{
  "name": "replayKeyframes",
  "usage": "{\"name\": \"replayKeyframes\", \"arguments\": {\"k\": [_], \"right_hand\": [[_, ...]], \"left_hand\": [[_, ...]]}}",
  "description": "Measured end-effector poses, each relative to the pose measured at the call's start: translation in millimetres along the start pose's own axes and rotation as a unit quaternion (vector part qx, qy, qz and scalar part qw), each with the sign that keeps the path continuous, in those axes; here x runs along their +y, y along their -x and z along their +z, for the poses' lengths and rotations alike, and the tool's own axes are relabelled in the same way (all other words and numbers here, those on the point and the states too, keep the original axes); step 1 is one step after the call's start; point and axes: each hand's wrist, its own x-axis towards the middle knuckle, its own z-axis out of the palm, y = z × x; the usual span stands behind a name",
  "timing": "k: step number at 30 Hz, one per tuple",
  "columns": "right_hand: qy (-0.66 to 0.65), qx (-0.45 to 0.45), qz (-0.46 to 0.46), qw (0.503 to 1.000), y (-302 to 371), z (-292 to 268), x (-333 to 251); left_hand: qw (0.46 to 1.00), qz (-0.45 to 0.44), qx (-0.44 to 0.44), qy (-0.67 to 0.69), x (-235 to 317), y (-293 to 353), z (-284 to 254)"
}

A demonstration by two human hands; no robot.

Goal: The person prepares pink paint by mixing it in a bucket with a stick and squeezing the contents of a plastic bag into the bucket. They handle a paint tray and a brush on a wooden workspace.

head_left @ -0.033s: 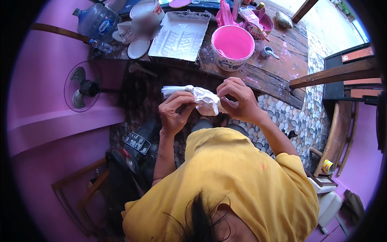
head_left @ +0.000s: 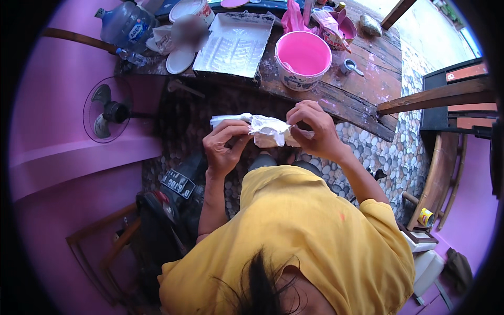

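Both my hands hold a crumpled white plastic bag [head_left: 270,130] in front of my body, short of the table edge. Its gathered end sticks out to the left, past my fingers. My left hand [head_left: 226,148] pinches the bag near that end, thumb against the forefinger. With thumb and bent fingers, my right hand [head_left: 317,130] grips the bag's right edge. Whatever is inside the bag is unclear. Beyond my hands, a paint bucket [head_left: 287,80] with bright pink inside stands near the table's edge. To its left lies a white-coated paint tray [head_left: 233,44].
A paint-spotted wooden table [head_left: 362,89] runs across the far side. It carries a large water bottle [head_left: 126,26], a small cup [head_left: 347,66] with a handled tool, and pink-smeared brushes [head_left: 328,23]. A fan [head_left: 107,110] stands left; a wooden post [head_left: 436,100] juts in right.
My hands have drawn slightly apart, the right one a little rightward and the left a little leftward. The bag between them looks more spread out.
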Motion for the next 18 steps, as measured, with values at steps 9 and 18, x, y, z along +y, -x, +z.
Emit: {"name": "replayKeyframes", "arguments": {"k": [9,18], "right_hand": [[0.005,-0.01,0.079,0.997,62,-37,2],[0.025,0.102,0.143,0.984,141,-38,-22]], "left_hand": [[0.997,-0.018,-0.069,-0.002,20,12,42],[0.991,0.072,-0.106,-0.042,48,43,67]]}}
